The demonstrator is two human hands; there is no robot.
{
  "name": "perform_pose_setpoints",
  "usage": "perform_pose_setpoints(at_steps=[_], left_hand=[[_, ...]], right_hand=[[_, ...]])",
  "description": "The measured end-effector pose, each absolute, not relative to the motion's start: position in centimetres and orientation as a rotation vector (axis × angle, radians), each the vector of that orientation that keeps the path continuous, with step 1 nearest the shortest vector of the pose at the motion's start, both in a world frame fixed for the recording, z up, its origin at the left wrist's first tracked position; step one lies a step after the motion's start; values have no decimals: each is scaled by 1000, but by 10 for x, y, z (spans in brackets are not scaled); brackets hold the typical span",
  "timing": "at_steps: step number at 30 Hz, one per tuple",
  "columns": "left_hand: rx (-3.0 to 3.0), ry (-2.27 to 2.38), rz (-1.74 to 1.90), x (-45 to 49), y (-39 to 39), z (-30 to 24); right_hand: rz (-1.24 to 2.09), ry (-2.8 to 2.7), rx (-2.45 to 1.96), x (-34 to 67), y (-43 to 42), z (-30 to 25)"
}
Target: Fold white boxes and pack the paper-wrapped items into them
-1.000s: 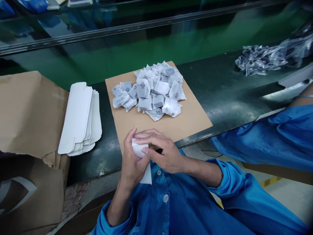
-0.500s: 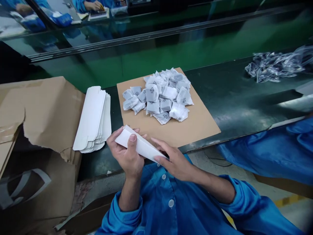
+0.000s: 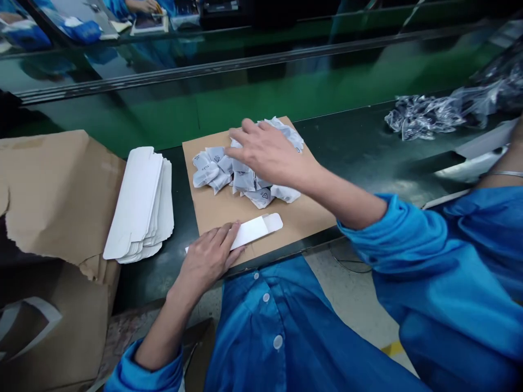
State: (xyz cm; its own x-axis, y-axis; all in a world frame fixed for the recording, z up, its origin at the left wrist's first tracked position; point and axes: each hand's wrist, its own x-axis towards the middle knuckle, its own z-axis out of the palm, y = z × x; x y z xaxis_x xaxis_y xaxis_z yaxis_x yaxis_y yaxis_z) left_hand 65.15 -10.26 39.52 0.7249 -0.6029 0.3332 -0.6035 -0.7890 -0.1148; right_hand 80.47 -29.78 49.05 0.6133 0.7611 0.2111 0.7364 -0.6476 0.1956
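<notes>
My left hand (image 3: 213,251) is closed round a slim white cardboard box (image 3: 255,230), which lies on the brown cardboard sheet (image 3: 310,206). The box's right end is open, with its flap sticking out. Over the pile of small white wrapped packets (image 3: 216,167) reaches my right hand (image 3: 267,149), fingers apart and bent downward. Its palm and the packets under it are hidden, so contact cannot be made out. Several packets carry a black triangle print.
Flat white cartons (image 3: 137,204) are stacked to the left, beside a torn brown cardboard box (image 3: 49,185). Clear plastic bags (image 3: 425,114) lie on the bench at the right. A co-worker's blue sleeve (image 3: 482,234) is close on the right; other people work beyond the green partition (image 3: 229,100).
My right hand has left the white box and moved up over the packets. My left hand has lowered the box onto the cardboard sheet, its open end now toward the right.
</notes>
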Motion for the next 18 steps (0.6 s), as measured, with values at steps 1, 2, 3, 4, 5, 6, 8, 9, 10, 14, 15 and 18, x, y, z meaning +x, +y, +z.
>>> perform_pose_setpoints(at_steps=[1,2,3,4,5,6,8,9,10,14,15,18], left_hand=[[2914,-1035,571,651,-102,394],[2910,-1052,577,650,-100,394],[2905,-1065,583,649,-98,393],[2899,-1068,586,647,-96,394],[2896,-1059,578,646,-95,395],[2900,-1036,560,644,-94,397],[2921,-956,503,640,-99,402],[2926,-927,467,639,-103,406],[2922,-922,431,639,-109,410],[2827,-1074,279,646,-135,416],[2808,-1105,238,649,-139,415],[2757,-1143,160,653,-144,407]], right_hand=[[439,1334,2582,817,-295,492],[424,1391,2450,827,-293,493],[408,1433,2359,833,-292,494],[406,1458,2315,835,-294,495],[423,1465,2321,832,-297,496],[450,1452,2369,824,-303,498],[480,1364,2564,796,-320,498],[456,1306,2677,777,-331,495],[399,1254,2785,758,-342,489],[73,1024,3108,694,-386,448],[14,950,3162,684,-394,436],[-99,905,3248,670,-406,416]])
